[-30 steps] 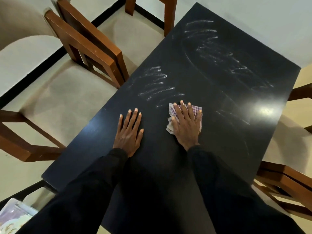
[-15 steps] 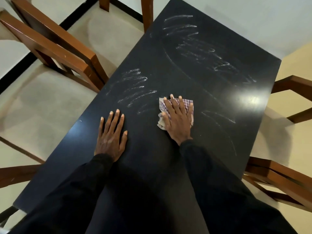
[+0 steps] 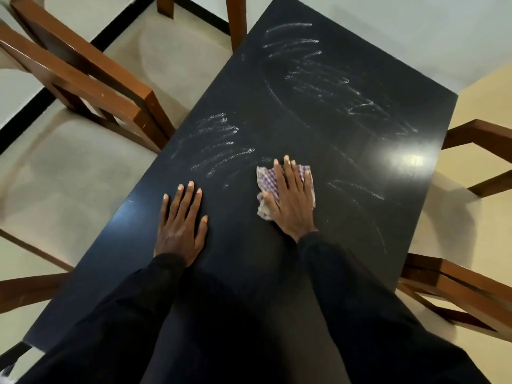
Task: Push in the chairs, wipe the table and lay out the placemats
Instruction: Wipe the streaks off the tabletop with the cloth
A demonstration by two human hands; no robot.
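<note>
A black rectangular table [image 3: 318, 115] fills the middle of the view, marked with whitish smear streaks [image 3: 221, 145] near its left edge and more at its far end. My right hand [image 3: 292, 200] lies flat with straight fingers on a crumpled purple-checked cloth [image 3: 267, 181], pressing it to the tabletop. My left hand [image 3: 180, 225] rests flat on the table, fingers spread, a little left of the cloth. No placemats are in view.
A brown wooden chair [image 3: 91, 81] stands at the table's left side, its back touching the edge. Another chair [image 3: 454, 289] stands at the right near corner, and a chair arm [image 3: 482, 131] shows at the far right. Wooden chair legs [image 3: 235, 18] rise beyond the far left corner.
The view has shifted slightly over the table. Both hands keep nearly the same places on the tabletop, the right one still pressing the cloth beside the streaks.
</note>
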